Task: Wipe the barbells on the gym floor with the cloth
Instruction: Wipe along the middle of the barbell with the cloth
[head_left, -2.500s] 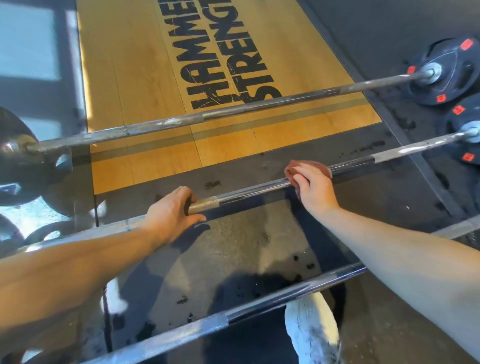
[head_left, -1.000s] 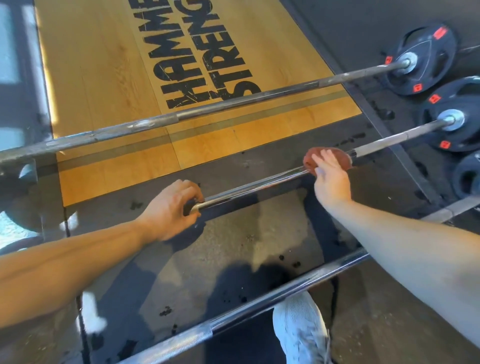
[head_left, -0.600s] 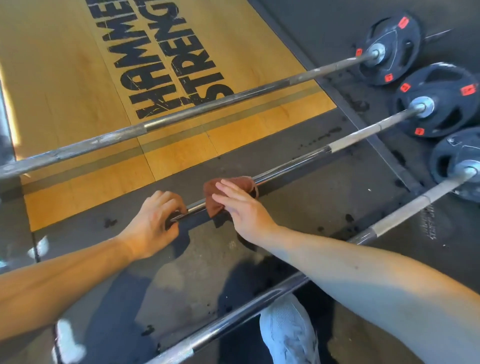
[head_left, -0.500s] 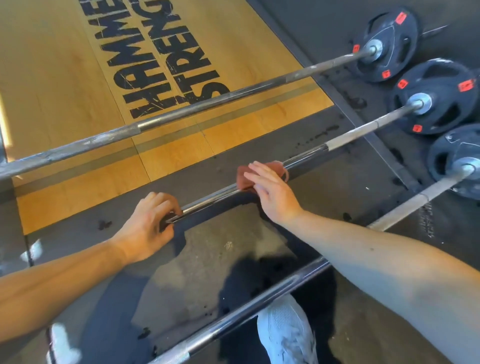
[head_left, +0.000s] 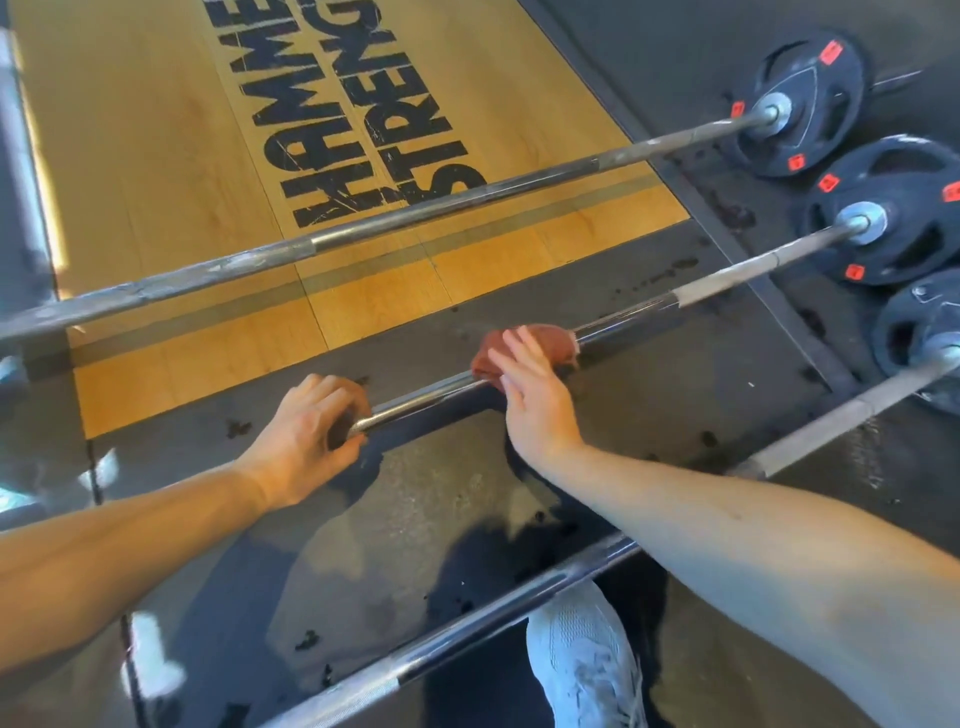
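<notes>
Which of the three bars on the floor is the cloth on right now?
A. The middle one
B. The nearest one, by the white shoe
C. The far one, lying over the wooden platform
A: the reddish cloth is pressed under the right hand onto the middle barbell, and the left hand grips that same bar further along.

Wooden lifting platform with black lettering, dark rubber floor, white sneaker
</notes>
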